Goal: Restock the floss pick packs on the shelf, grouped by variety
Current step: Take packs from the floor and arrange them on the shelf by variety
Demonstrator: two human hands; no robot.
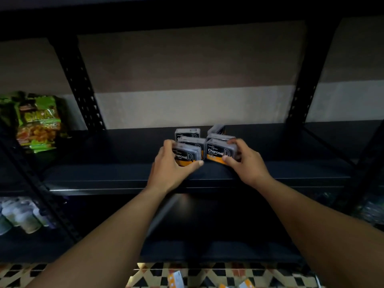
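Note:
Several grey-and-orange Charcoal floss pick packs stand in two short rows on the black shelf [270, 171]. My left hand [170, 169] grips the front pack of the left row [187, 155], thumb under its lower edge. My right hand [247, 163] grips the front pack of the right row [217, 153], fingers over its top and right side. More packs [187, 133] stand behind each front one, partly hidden. Both front packs stand upright, labels facing me, side by side.
A green snack bag [37, 121] stands on the same shelf level at far left, past a black upright post [81, 84]. Pale bottles [18, 215] fill the lower left shelf. On the patterned floor lie more packs [175, 279].

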